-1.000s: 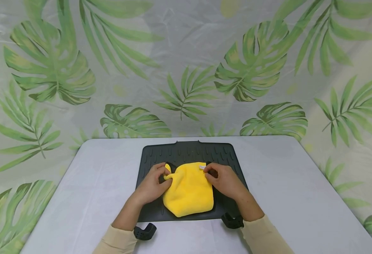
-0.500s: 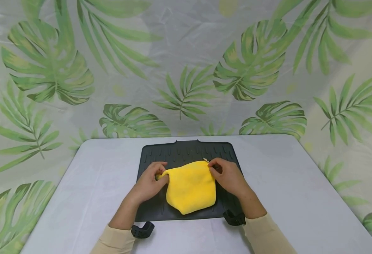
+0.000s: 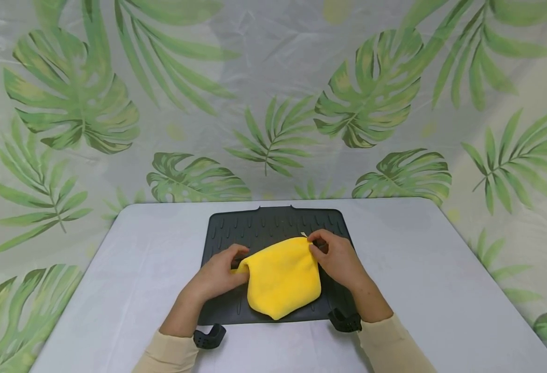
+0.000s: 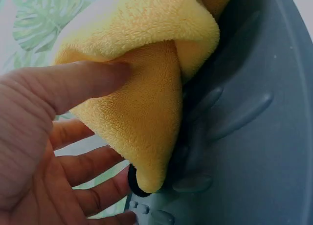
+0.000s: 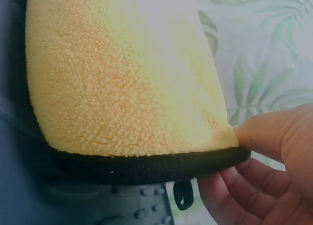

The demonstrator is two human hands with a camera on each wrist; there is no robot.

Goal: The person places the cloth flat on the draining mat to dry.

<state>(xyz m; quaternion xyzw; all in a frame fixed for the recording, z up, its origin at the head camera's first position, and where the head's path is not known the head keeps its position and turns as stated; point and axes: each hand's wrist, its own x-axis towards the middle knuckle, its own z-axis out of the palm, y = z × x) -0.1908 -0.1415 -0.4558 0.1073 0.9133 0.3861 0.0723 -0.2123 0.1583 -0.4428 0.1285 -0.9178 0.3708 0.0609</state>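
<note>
A fluffy yellow cloth (image 3: 282,280) with a dark border hangs from both hands above a black ribbed mat (image 3: 273,221). My left hand (image 3: 217,273) pinches its left part, the thumb lying over a fold in the left wrist view while the other fingers are behind or beside the cloth. My right hand (image 3: 339,260) holds the upper right corner between thumb and fingers. From the right wrist, the cloth's dark border (image 5: 132,168) shows along the near edge, with a small black loop (image 5: 183,194) below it. A pale tag (image 3: 303,234) sticks up near the right fingertips.
The mat lies on a white table (image 3: 408,259). Behind the table hangs a leaf-patterned backdrop (image 3: 296,67). Black wrist bands (image 3: 210,336) with protruding parts sit on both wrists, close to the mat's front corners.
The cloth's bunched left side has been drawn into a smoother slanting top edge. My left hand has moved slightly left and toward me, my right slightly up and away.
</note>
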